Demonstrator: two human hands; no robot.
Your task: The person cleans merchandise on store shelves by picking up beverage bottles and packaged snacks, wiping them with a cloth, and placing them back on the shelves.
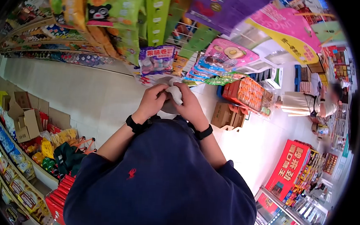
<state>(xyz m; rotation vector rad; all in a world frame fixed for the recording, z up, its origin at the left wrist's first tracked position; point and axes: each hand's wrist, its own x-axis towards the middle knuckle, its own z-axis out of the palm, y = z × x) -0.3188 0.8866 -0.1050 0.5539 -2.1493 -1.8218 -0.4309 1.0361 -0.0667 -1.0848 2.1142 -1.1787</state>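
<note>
Close in front of my body, both hands meet around a crumpled white cloth (175, 94); whether it is fabric or paper I cannot tell. My left hand (151, 103) has its fingers curled and pinched on the cloth's left side. From the right, my right hand (191, 108) grips the same cloth between thumb and fingers. Just beyond the fingertips hangs a purple candy bag (156, 60) on a rack of packaged snacks. Some of the cloth is hidden by the fingers.
Hanging green snack bags (114, 5) and a purple package (223, 8) crowd the top. An orange-filled crate (249, 93) and a cardboard box (226, 116) stand at the right. Shelves and opened cartons (25, 121) line the left. Another person (308, 104) stands farther right.
</note>
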